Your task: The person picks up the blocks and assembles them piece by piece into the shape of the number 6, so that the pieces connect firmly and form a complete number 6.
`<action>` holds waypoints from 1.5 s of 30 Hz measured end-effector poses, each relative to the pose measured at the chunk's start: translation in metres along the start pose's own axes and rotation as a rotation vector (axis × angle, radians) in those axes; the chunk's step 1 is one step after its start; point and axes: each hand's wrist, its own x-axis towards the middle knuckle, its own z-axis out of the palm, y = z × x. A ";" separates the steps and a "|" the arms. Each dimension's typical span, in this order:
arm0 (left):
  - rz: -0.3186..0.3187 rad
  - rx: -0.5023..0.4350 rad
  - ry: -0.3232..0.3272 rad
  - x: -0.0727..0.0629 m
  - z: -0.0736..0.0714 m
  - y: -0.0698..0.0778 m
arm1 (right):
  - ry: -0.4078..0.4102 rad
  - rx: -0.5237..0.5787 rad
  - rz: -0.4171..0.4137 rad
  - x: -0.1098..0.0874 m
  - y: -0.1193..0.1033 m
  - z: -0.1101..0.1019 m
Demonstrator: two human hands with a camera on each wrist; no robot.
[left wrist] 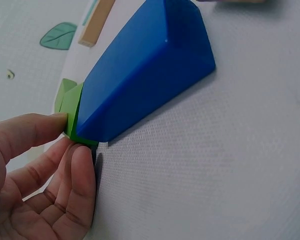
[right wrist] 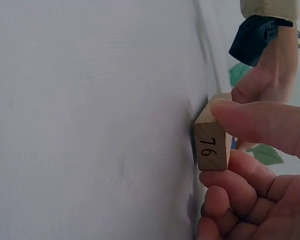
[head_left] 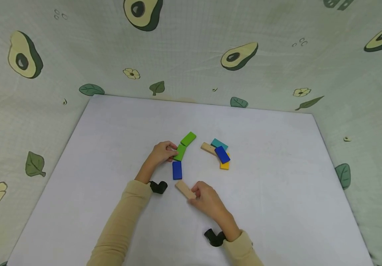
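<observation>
**Near green block [head_left: 179, 153] and wooden block [head_left: 184, 188] pinched, one in each hand**

The near green block is pinched between the thumb and fingers of the left hand [head_left: 162, 152]. Just past those fingertips, on the side away from the person, the far green block [head_left: 188, 139] is set at an angle, end to end with the pinched one (whether the two touch cannot be told). On the other side of the left fingertips, closer to the person, the blue block [head_left: 177, 170] is laid just beside the pinched block's near end.

The wooden block is pinched by its near end between the thumb and fingers of the right hand [head_left: 208, 201]; its other end, pointing away from the right fingertips, is held near the blue block. A printed 76 is shown on the end face beside the right thumb.

To the right of the left fingertips, and beyond the right ones, a loose group is seen: a second wooden block [head_left: 207, 148], a teal block [head_left: 220, 143], a yellow block [head_left: 224, 166] and, laid over part of the group, a second blue block [head_left: 222, 154].

Everything is rested on a white tabletop [head_left: 277, 184]. Behind each hand's fingers, a black wrist device (left [head_left: 159, 187], right [head_left: 215, 240]) is worn near a beige sleeve [head_left: 119, 221].
</observation>
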 end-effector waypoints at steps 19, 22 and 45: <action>0.008 -0.013 -0.004 0.000 -0.001 0.002 | 0.014 -0.046 -0.019 0.004 -0.005 0.004; 0.012 -0.003 -0.003 0.000 -0.001 0.002 | 0.012 -0.055 -0.009 0.004 -0.006 0.006; 0.003 -0.023 0.000 -0.001 0.000 0.001 | 0.002 -0.088 0.004 0.004 -0.010 0.009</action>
